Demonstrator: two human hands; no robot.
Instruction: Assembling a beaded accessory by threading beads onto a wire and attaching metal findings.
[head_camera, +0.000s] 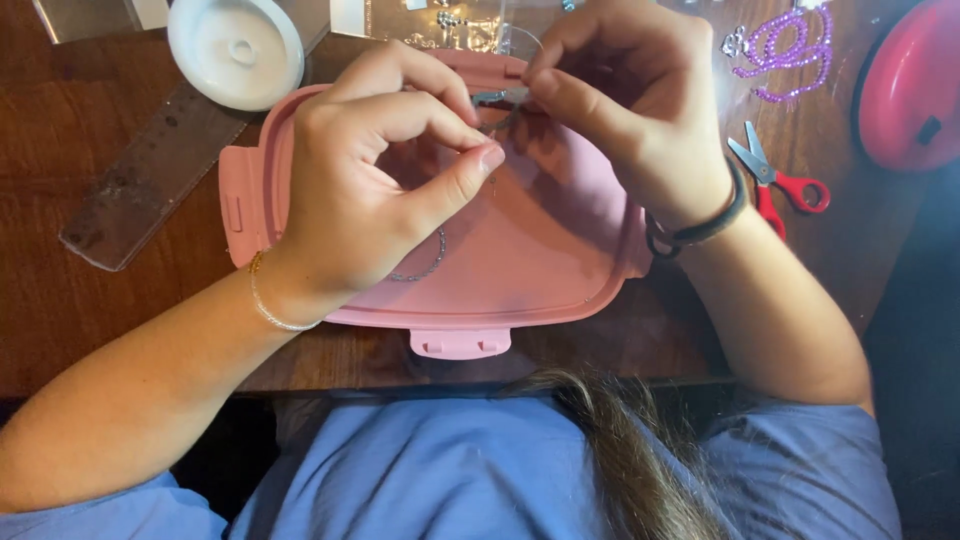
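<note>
Tabletop (120, 330): dark wood, carrying everything; the person sits at its near edge.
Pink lid (520, 270): a rounded plastic container lid lying flat at the near edge, a clasp tab jutting toward the person; both hands work above it, so it would catch what falls.
Left hand (370, 190): thumb and forefinger pinched together over the lid's middle, apparently on a very fine thread; the thread is too thin to make out surely.
Right hand (620, 110): fingertips pressed together over the lid's far edge, clamped on a small dark piece I cannot identify.
Clear ruler (150, 175): lies slantwise toward the left edge, apart from the lid.
White spool (235, 50): round, at the far left, touching the ruler's far end.
Red scissors (775, 185): right of the lid, just beside the right wrist.
Purple bead strand (785, 50): coiled near the far right corner.
Beaded strand (425, 265): a short curve of small beads resting on the lid under the left hand.
Risk: if either pinch loosens, the thread likely slips and beads slide off; any bouncing past the lid's low rim could roll off the near edge. A right-wrist sweep could knock the scissors.
</note>
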